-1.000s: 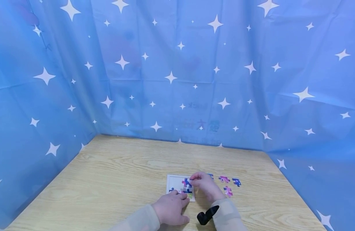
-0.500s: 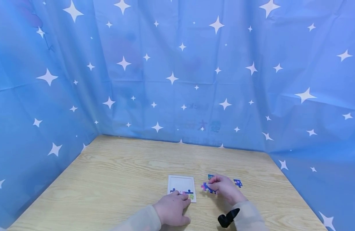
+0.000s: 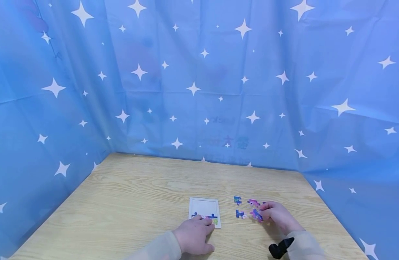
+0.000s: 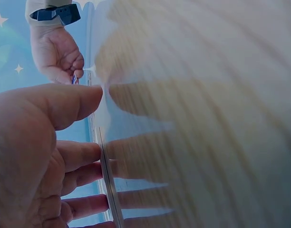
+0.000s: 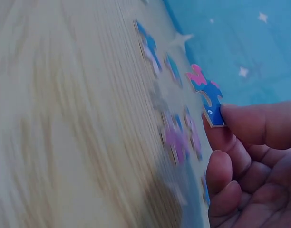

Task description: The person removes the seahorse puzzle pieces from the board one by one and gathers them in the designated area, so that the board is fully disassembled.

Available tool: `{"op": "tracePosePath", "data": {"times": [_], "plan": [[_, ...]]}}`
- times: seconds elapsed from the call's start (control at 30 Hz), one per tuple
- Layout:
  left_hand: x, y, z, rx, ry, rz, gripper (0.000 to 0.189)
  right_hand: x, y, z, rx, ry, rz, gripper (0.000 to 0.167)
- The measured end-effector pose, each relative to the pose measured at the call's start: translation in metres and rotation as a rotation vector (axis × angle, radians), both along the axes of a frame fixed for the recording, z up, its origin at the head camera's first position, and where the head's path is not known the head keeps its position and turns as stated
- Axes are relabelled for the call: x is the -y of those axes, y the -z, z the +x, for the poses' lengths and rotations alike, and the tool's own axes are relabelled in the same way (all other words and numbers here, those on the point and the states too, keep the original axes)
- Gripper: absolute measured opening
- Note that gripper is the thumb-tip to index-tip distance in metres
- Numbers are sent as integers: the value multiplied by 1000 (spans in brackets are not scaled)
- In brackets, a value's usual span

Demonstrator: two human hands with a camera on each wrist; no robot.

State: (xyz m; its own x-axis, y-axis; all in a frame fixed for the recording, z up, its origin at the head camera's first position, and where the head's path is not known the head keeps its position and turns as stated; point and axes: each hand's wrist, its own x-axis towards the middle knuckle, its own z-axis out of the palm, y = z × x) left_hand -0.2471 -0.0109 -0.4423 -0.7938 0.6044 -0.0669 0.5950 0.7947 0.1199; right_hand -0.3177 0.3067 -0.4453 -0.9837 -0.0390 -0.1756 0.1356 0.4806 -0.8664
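The right hand (image 3: 280,216) pinches a knobbed blue-and-pink jigsaw piece (image 5: 209,95) by one end, above loose pink and blue pieces (image 3: 253,203) right of the square white tray (image 3: 204,206). Gripped so, it might twist or drop among them. The left hand (image 3: 194,235) rests extended fingers on the tray's near part; easing off could let it slide. Seating of the half-hidden inset pieces (image 3: 213,217) is unclear.
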Motion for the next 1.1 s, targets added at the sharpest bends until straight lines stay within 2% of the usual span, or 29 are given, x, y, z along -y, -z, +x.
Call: {"op": "tracePosePath", "data": {"times": [0.23,0.53,0.97,1.1], "plan": [[1,-2,1,11,-5,-3,65,-23,0,0,14,35,63,13],[0,1,-1,15,-4,5,65,-42,-2,-2,52,32,126,11],[1,0,-1,0,17,-6,64,-46,-1,-3,86,50,181,9],[0,0,-2,14,13,-9,64,-45,-1,-3,93,56,183,10]]}}
